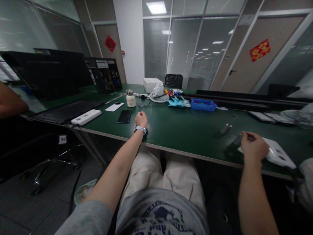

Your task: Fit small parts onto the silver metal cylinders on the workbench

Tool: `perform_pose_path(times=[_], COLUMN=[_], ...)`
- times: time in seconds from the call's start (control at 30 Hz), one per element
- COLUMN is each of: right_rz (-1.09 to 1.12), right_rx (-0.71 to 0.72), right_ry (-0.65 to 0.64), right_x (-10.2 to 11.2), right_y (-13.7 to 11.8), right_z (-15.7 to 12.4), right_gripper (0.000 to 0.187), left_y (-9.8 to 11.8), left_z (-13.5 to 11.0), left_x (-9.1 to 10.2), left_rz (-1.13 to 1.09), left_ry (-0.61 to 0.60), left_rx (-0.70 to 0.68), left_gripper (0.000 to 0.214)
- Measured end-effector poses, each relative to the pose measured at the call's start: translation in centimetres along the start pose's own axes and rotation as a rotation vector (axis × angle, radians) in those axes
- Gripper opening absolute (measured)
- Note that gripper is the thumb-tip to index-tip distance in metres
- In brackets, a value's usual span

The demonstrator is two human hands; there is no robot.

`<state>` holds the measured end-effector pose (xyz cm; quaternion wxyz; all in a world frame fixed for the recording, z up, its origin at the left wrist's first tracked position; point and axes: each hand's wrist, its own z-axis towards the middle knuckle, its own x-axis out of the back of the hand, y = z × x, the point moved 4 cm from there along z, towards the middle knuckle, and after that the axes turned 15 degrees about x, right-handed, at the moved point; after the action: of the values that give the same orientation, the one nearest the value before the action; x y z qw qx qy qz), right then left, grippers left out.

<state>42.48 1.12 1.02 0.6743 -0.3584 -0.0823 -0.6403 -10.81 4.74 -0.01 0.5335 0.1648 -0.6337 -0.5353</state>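
Note:
My left hand (141,119) rests on the green table (186,130) as a closed fist, with a watch on the wrist. It lies just right of a black phone (124,116); nothing shows in it. My right hand (253,145) is curled near the table's front edge, its fingers on a thin dark object, over a white flat device (278,155). A small grey cylinder (225,128) lies on the table left of the right hand.
A white power strip (86,117), white phone (114,106), small bottle (131,99), glasses (144,106), small fan (158,93), blue gloves (178,102) and blue tray (203,104) lie further back. Black monitors (49,73) stand left. Another person's arm (11,102) shows far left.

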Motion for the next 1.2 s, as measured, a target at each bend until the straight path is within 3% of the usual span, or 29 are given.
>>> perform_pose_path(times=[0.43, 0.8, 1.0, 1.2], right_rz=[0.051, -0.068, 0.054, -0.014], right_rx=[-0.086, 0.018, 0.076, 0.184], right_ry=[-0.016, -0.136, -0.222, -0.402], right_x=[0.2, 0.7, -0.4, -4.0], right_y=[0.3, -0.2, 1.2, 1.5], right_z=[-0.4, -0.2, -0.4, 3.9], right_gripper=[0.031, 0.034, 0.043, 0.044], left_y=[0.2, 0.2, 0.2, 0.3], left_z=[-0.2, -0.2, -0.3, -0.3], left_x=[0.2, 0.0, 0.1, 0.1], left_rz=[0.011, 0.019, 0.008, 0.02], left_ry=[-0.003, -0.007, -0.016, -0.01], left_rx=[-0.013, -0.019, -0.012, -0.012], left_gripper=[0.035, 0.036, 0.035, 0.035])
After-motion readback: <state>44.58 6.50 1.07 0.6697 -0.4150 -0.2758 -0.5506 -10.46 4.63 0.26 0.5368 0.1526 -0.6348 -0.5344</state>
